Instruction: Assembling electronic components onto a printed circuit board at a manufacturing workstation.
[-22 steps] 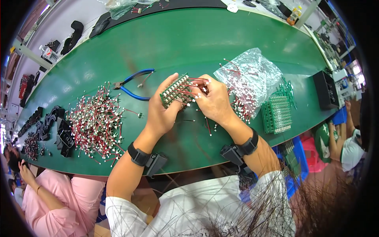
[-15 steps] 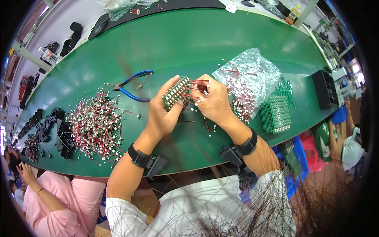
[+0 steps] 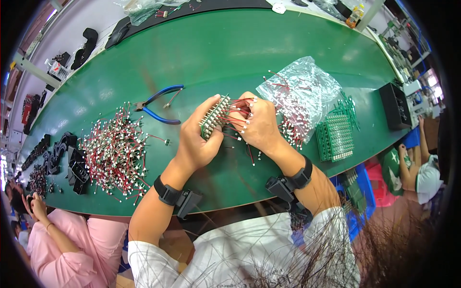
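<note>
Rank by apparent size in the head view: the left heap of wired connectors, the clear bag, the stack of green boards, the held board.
1. Heap of wired connectors and clear bag: too alike to rank.
2. Stack of green boards.
3. Held board, partly covered.

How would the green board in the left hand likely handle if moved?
The green board is probably stiff: it looks straight and unbent in the left hand. Its red wires are likely floppy, being thin and curved; they may tangle, as several bunch near the right hand.
</note>
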`<move>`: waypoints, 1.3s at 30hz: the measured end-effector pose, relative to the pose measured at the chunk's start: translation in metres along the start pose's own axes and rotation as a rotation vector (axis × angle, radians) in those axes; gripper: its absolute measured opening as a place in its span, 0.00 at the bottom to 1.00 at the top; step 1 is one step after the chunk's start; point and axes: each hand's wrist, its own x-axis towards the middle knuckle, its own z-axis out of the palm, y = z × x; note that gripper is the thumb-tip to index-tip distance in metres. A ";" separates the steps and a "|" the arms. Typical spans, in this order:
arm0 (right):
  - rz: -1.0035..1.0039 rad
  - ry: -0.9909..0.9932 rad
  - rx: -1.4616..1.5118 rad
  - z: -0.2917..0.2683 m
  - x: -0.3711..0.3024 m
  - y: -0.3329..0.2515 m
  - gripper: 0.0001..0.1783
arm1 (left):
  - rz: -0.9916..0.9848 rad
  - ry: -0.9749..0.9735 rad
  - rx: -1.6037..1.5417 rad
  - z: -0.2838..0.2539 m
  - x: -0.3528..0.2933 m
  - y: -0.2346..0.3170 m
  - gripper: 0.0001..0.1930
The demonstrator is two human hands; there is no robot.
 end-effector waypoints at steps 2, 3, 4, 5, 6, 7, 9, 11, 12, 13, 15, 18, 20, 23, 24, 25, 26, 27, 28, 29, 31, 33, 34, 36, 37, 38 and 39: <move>-0.023 -0.012 0.004 -0.002 -0.001 0.001 0.08 | 0.057 -0.007 0.055 -0.001 0.002 0.000 0.28; -0.047 -0.027 0.007 -0.003 -0.001 0.001 0.08 | 0.113 -0.011 0.109 -0.001 0.003 0.001 0.28; -0.046 -0.026 0.005 -0.001 -0.001 0.003 0.08 | 0.114 -0.012 0.107 -0.001 0.003 0.001 0.28; -0.085 0.009 -0.013 0.002 -0.002 0.006 0.07 | 0.113 -0.007 0.092 0.000 0.003 0.002 0.28; -0.124 0.044 -0.030 0.004 -0.002 0.009 0.05 | 0.111 -0.003 0.077 0.000 0.003 0.003 0.27; -0.123 0.046 -0.032 0.005 -0.002 0.010 0.05 | 0.112 -0.004 0.076 0.000 0.004 0.005 0.27; -0.122 0.082 -0.006 0.005 -0.002 0.011 0.04 | 0.074 -0.011 0.080 -0.001 0.004 0.009 0.28; -0.108 0.053 -0.009 0.004 -0.002 0.007 0.04 | 0.055 -0.009 0.068 -0.001 0.003 0.010 0.28; -0.093 0.024 -0.015 0.003 -0.003 0.005 0.04 | 0.036 -0.007 0.054 -0.001 0.002 0.010 0.28; -0.093 0.025 -0.015 0.002 -0.003 0.006 0.04 | 0.037 -0.007 0.054 0.000 0.002 0.011 0.28; -0.105 -0.014 -0.052 0.000 -0.004 0.008 0.05 | 0.086 -0.004 0.075 0.000 0.003 0.010 0.28; -0.101 0.006 -0.016 0.003 -0.002 0.008 0.04 | 0.053 0.012 0.057 0.000 0.003 0.008 0.29; -0.079 0.017 -0.029 0.007 -0.001 0.009 0.05 | 0.034 0.071 0.006 0.003 0.002 0.002 0.29; 0.002 -0.026 -0.087 0.004 0.000 0.006 0.08 | -0.028 0.162 -0.081 0.002 0.003 0.001 0.29; 0.058 -0.080 -0.130 0.002 0.000 0.005 0.10 | -0.070 0.196 -0.119 0.000 0.003 0.001 0.28; 0.056 -0.081 -0.130 0.002 -0.001 0.005 0.10 | -0.142 0.238 -0.227 0.000 0.003 -0.003 0.27; 0.061 -0.086 -0.128 0.003 -0.001 0.005 0.11 | -0.140 0.239 -0.226 -0.001 0.004 -0.005 0.27; 0.066 -0.091 -0.126 0.003 -0.001 0.005 0.12 | -0.170 0.279 -0.267 -0.002 0.005 -0.005 0.27; 0.062 -0.092 -0.125 0.003 -0.002 0.005 0.12 | -0.200 0.320 -0.308 -0.003 0.006 -0.006 0.26; 0.093 -0.120 -0.082 0.003 -0.002 0.004 0.11 | -0.207 0.351 -0.327 -0.003 0.007 -0.006 0.26; 0.122 -0.149 -0.038 0.004 -0.004 0.005 0.11 | -0.202 0.360 -0.308 -0.004 0.008 -0.008 0.26; 0.011 -0.123 0.064 0.005 -0.005 0.008 0.09 | -0.200 0.368 -0.290 -0.003 0.008 -0.008 0.26; 0.011 -0.124 0.065 0.006 -0.005 0.008 0.09 | -0.206 0.361 -0.280 -0.003 0.008 -0.009 0.26; -0.041 -0.128 0.093 0.008 -0.005 0.006 0.07 | -0.212 0.353 -0.270 -0.003 0.008 -0.009 0.27; -0.040 -0.129 0.093 0.008 -0.004 0.004 0.07 | -0.213 0.355 -0.270 -0.003 0.007 -0.009 0.27; -0.018 -0.133 0.115 0.008 -0.003 0.002 0.06 | -0.214 0.357 -0.270 -0.003 0.007 -0.008 0.27; 0.005 -0.137 0.136 0.008 -0.003 0.000 0.05 | -0.215 0.357 -0.270 -0.002 0.007 -0.008 0.27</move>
